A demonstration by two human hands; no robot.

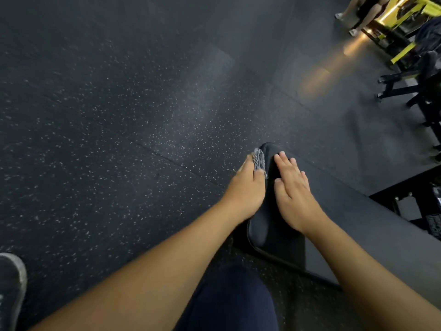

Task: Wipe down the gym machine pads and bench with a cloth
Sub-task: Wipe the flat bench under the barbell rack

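1. At the far left bottom corner, a dark shoe with a pale sole edge stands on the speckled black rubber floor.
2. The left hand reaches forward from the lower left to the left side edge of the bench. Its fingers curl over a grey patterned cloth, gripping it and holding it against the side of the padded end.
3. The cloth pokes out past the fingertips of that hand, bunched up, touching the rounded corner of the black pad. Only a small part of it shows; the rest is hidden under the hand.
4. Just right of the cloth, the right hand lies flat on top of the same pad, fingers straight and slightly spread, palm down, holding nothing. The two hands are near each other but do not touch; a strip of pad shows between them.
5. The bench runs from the pad end under the hands off toward the lower right, its surface dark and smooth.
6. Below the hands, a knee in dark blue cloth sits between the two forearms.
7. At the far upper right stand black and yellow gym frames, well apart from the bench, with another person's legs beside them.
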